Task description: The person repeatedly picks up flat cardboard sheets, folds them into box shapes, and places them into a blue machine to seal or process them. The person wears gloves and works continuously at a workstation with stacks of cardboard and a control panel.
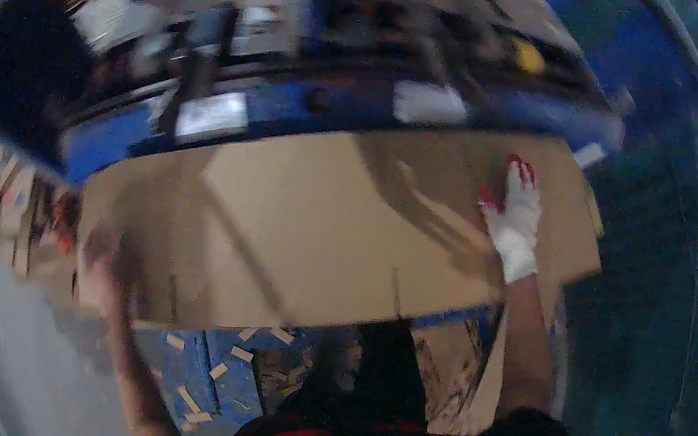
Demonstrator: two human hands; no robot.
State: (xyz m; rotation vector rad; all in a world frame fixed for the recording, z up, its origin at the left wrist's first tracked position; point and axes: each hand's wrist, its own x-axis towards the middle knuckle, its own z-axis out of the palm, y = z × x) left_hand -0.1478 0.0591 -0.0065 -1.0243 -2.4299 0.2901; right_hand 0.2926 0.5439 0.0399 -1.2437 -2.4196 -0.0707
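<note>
A large flat sheet of brown cardboard (292,227) stretches across in front of me, against the blue edge of a machine or bench. My right hand (515,218), in a white glove with red fingertips, lies on the sheet's right part with thumb and fingers apart. At the sheet's lower left corner is my bare left hand (107,274), smeared by motion. Whether its fingers grip the edge cannot be made out. Short dark slits show along the near edge of the cardboard.
Behind the sheet runs the blue machine edge (338,119) with white labels, cluttered with blurred parts and a yellow object (528,58). Cardboard scraps (241,353) litter the blue surface below. More cardboard (23,210) stands at the left. A green curtain or wall (674,319) borders the right.
</note>
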